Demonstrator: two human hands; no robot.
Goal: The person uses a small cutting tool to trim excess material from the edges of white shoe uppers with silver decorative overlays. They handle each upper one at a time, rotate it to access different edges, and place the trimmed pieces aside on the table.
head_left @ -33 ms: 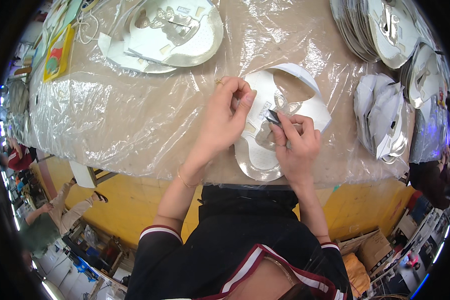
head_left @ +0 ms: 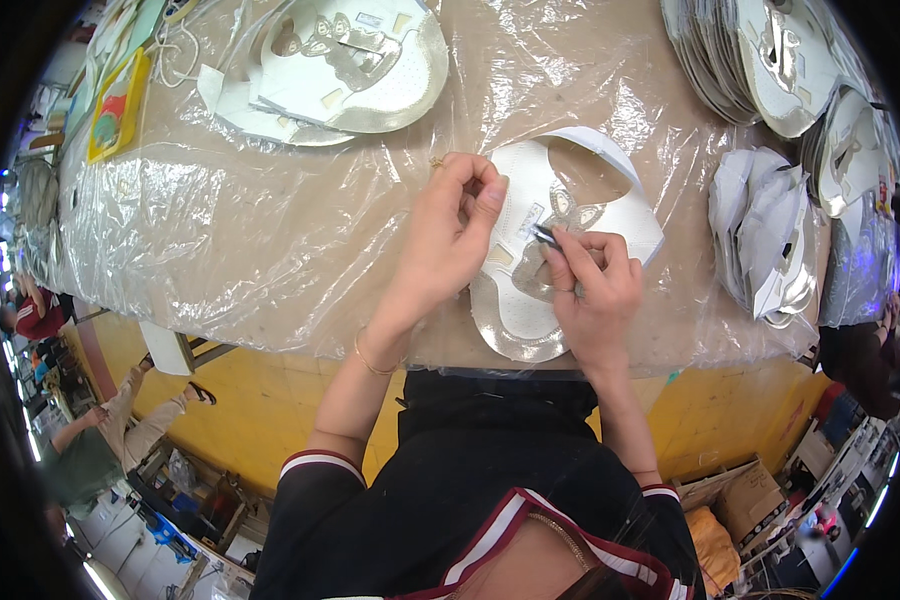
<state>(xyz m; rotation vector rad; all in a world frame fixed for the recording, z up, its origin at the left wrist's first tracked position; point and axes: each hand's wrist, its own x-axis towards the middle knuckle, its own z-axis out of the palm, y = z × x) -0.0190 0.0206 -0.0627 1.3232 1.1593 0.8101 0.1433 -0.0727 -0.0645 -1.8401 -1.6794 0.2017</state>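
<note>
In front of me a white shoe upper (head_left: 518,310) with a silver toe edge lies flat on the plastic-covered table (head_left: 300,235). A silver rabbit-shaped patch (head_left: 575,212) sits at its middle, beside a small printed label (head_left: 532,216). My right hand (head_left: 598,285) pinches a small dark pointed tool (head_left: 545,235), its tip over the patch and label; its exact kind is unclear. By the upper's left edge, my left hand (head_left: 448,230) is closed, thumb against forefinger. Anything between those fingertips is too small to make out.
More white and silver uppers (head_left: 410,95) lie at the far left. Stacked uppers (head_left: 785,100) fill the far right, with a bundle of white pieces (head_left: 755,230) nearer. A yellow tray (head_left: 120,110) stands at the left. Another person (head_left: 100,440) is beyond the table, lower left.
The dark tool has turned slightly in my right fingers and looks narrower. My left fingertips have shifted a little; the shoe upper stays in place.
</note>
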